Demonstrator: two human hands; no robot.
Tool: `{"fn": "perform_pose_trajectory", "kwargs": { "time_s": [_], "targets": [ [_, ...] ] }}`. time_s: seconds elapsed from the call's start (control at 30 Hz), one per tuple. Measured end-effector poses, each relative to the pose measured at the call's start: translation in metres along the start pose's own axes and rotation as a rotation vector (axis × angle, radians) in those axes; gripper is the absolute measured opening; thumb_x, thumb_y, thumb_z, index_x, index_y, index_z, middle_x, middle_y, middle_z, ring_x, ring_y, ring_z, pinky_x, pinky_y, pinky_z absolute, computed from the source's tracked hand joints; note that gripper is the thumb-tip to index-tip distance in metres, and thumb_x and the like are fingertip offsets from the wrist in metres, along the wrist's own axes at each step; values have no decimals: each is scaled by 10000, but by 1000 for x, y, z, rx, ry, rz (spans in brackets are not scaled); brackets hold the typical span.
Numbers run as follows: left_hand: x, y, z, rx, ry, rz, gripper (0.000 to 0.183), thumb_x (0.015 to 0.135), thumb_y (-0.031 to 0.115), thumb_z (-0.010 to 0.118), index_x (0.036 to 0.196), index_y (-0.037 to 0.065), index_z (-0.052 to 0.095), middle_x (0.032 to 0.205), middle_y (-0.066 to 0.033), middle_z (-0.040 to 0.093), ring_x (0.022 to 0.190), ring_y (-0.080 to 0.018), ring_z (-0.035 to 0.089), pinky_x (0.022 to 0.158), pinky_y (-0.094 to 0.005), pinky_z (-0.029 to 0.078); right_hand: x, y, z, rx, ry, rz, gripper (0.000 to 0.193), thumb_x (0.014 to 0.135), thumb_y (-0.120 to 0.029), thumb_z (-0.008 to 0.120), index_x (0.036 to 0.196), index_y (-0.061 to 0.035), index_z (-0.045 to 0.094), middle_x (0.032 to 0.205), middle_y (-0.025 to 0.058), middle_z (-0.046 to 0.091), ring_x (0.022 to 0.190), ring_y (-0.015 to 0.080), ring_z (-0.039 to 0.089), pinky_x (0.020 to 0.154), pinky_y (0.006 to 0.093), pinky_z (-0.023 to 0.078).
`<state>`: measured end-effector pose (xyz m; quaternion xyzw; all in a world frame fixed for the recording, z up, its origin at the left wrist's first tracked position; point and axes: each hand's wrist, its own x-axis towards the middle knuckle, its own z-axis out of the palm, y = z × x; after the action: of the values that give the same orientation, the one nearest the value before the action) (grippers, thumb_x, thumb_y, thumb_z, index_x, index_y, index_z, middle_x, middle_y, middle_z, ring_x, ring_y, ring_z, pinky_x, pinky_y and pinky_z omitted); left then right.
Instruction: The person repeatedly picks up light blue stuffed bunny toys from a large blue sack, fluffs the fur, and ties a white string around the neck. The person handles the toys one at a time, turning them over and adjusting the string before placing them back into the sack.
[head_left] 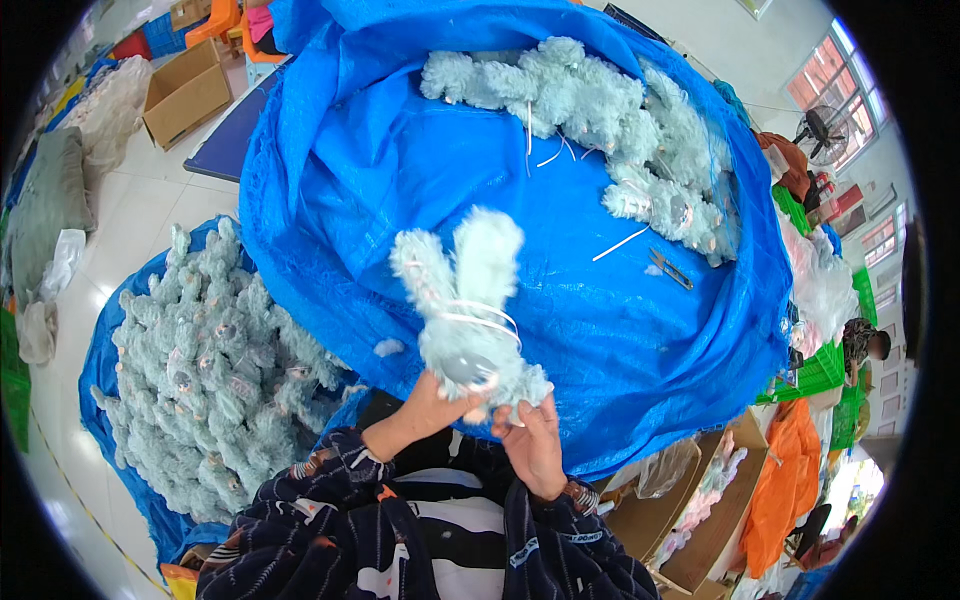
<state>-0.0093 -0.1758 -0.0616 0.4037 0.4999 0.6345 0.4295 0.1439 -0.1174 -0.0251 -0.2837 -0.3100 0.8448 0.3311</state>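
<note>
A pale mint plush bunny (468, 345) with long fluffy ears is held up over the blue tarp (400, 190). A white band loops around its head below the ears. My left hand (425, 412) is closed around the lower part of the toy from the left. At the toy's lower right, the fingers of my right hand (535, 448) pinch a small fluffy limb. Thread snips (671, 270) lie on the tarp to the right, near a thin white strip (620, 244).
More mint plush toys (560, 90) line the tarp's far and right edges. A large heap of similar toys (215, 370) rests on another tarp at the lower left. Cardboard boxes stand far left (187, 95) and lower right (720, 500). Green crates (815, 372) are at the right.
</note>
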Motion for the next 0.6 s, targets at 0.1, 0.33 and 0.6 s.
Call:
{"fn": "perform_pose_trajectory", "kwargs": {
  "time_s": [0.1, 0.33, 0.6],
  "targets": [
    [-2, 9, 5, -495, 131, 38, 555, 746, 80, 632, 1217, 20, 346, 1118, -100, 487, 1074, -189, 457, 883, -339, 390, 2, 3, -9, -772, -15, -540, 146, 790, -85, 584, 913, -60, 508, 860, 92, 574, 777, 199, 552, 614, 318, 440],
    [2, 17, -7, -719, 239, -102, 566, 724, 15, 594, 1229, 17, 338, 1124, -94, 493, 1042, -176, 487, 862, -314, 403, 2, 10, -15, -1205, -329, -622, 223, 714, 18, 594, 915, -25, 507, 854, 131, 556, 790, 257, 529, 699, 325, 426],
    [1, 15, -4, -593, 168, -194, 555, 689, -26, 620, 1189, 11, 382, 1063, -91, 530, 957, -168, 545, 797, -303, 458, -3, -4, 18, -616, -11, 55, 532, 762, -34, 569, 1231, -37, 319, 997, 87, 516, 776, 107, 513, 661, 250, 440]
  ]
}}
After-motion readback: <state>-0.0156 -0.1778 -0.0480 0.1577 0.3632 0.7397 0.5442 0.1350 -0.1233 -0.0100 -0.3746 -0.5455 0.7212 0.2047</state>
